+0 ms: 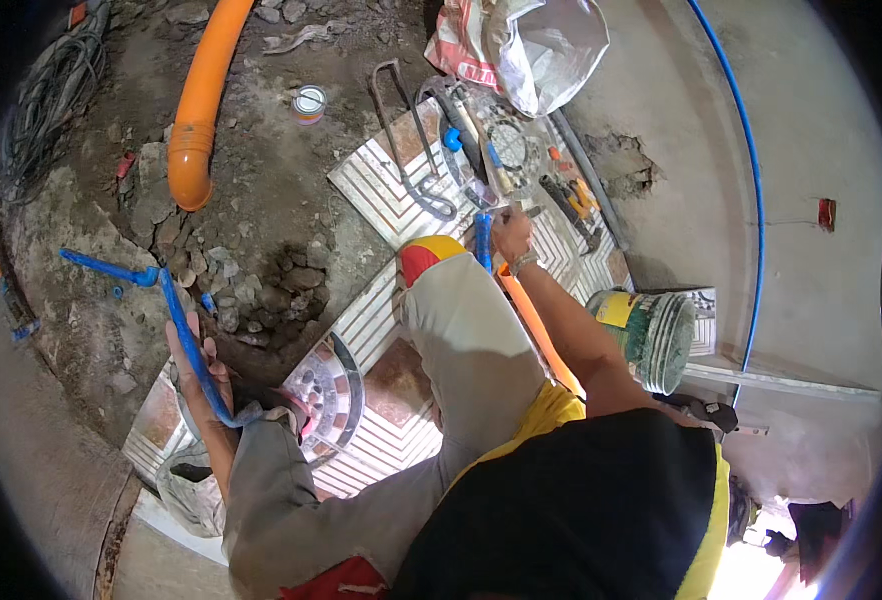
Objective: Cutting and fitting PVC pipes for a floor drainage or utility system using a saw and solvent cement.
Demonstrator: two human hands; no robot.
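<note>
A bent blue pipe (pixel 186 335) with an elbow fitting (pixel 147 276) lies across the palm of my left hand (pixel 201 360), which holds it beside my left knee. Its far arm points left over the rubble. My right hand (pixel 513 238) is closed beyond my right knee, by the tools on the tiles. Just left of its fingers stands a short blue piece (pixel 483 240); whether they grip it or something else I cannot make out. An orange strip (pixel 539 335) runs along my right thigh under the forearm.
A thick orange pipe (pixel 196 150) rises from broken soil beside a rubble-filled hole (pixel 286 285). Nearby stands a small tin (pixel 310 100). Patterned tiles (pixel 401 425) carry a bent metal bar (pixel 386 100) and several hand tools (pixel 571 205). A green bucket (pixel 669 345) and a sack (pixel 551 50) flank the tools.
</note>
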